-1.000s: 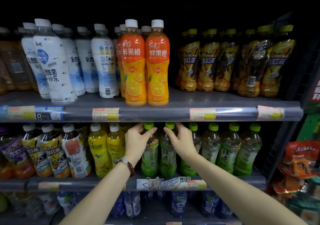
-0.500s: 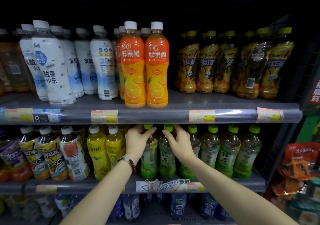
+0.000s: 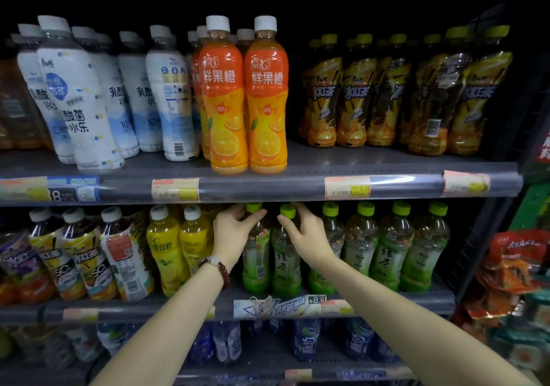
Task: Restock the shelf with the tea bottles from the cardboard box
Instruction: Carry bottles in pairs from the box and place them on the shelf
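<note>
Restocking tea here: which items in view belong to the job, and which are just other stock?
Job:
- green tea bottles, middle shelf
- left hand and right hand, each on a green-capped bottle neck

Other stock:
- orange juice bottles
- white milk-drink bottles
- yellow lemon bottles
- snack packets

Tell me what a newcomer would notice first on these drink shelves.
Probably the two bright orange juice bottles standing front and centre on the upper shelf. Just below, the left hand and right hand each rest on a green tea bottle's neck in the green-capped row.
</note>
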Demonstrator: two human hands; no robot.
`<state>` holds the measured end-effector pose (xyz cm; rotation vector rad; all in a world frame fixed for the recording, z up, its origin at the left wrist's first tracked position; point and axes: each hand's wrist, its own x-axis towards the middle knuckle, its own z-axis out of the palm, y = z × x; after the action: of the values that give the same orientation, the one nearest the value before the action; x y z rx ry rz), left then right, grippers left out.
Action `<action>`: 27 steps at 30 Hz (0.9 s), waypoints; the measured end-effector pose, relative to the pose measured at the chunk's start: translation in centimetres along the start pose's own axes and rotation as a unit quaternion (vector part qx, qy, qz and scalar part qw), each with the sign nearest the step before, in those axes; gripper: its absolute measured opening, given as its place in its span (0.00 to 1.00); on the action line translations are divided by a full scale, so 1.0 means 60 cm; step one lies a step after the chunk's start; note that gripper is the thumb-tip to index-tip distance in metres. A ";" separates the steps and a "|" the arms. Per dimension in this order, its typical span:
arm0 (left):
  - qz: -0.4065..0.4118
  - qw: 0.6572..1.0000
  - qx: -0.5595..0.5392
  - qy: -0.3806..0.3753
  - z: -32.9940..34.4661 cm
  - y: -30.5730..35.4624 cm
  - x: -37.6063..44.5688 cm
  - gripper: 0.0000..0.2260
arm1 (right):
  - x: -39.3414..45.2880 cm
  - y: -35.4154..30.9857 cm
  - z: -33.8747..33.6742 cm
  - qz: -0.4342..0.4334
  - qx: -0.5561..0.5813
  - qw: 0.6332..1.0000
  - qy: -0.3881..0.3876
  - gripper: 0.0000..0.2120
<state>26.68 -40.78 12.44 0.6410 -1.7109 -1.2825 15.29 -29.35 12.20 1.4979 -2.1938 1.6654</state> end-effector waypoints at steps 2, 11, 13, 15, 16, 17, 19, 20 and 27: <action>0.001 1.000 0.003 -0.003 0.003 -0.009 -0.003 0.11 | -0.001 0.002 -0.003 -0.001 -0.001 1.000 0.002 0.18; 0.002 1.000 0.017 -0.021 -0.009 -0.010 -0.006 0.16 | 0.002 -0.003 0.000 0.000 -0.008 1.000 -0.010 0.17; -0.003 1.000 0.019 -0.025 -0.010 -0.013 -0.005 0.17 | 0.001 -0.004 0.001 0.006 -0.012 1.000 -0.008 0.17; -0.008 0.999 0.022 -0.029 -0.010 -0.015 -0.004 0.18 | -0.001 -0.008 0.001 0.011 -0.018 1.000 -0.005 0.18; -0.005 0.999 0.025 -0.032 -0.010 -0.016 -0.006 0.18 | -0.003 -0.010 0.002 0.013 -0.021 1.000 -0.003 0.18; 0.003 0.999 0.035 -0.035 -0.010 -0.016 -0.008 0.18 | -0.004 -0.012 0.003 0.017 -0.024 1.000 0.000 0.18; 0.025 0.996 0.083 -0.034 -0.011 -0.014 -0.013 0.19 | -0.006 -0.016 0.004 0.031 -0.041 0.999 0.006 0.19; 0.033 0.992 0.117 -0.030 -0.012 -0.014 -0.016 0.20 | -0.006 -0.018 0.004 0.039 -0.051 0.998 0.007 0.19; 0.048 0.959 0.278 -0.015 -0.014 -0.003 -0.061 0.28 | -0.020 -0.034 -0.012 0.059 -0.084 0.994 -0.022 0.18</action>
<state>29.16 -38.31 11.12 0.8462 -2.1187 -0.7371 16.95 -27.95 13.40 1.4028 -2.4205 1.4456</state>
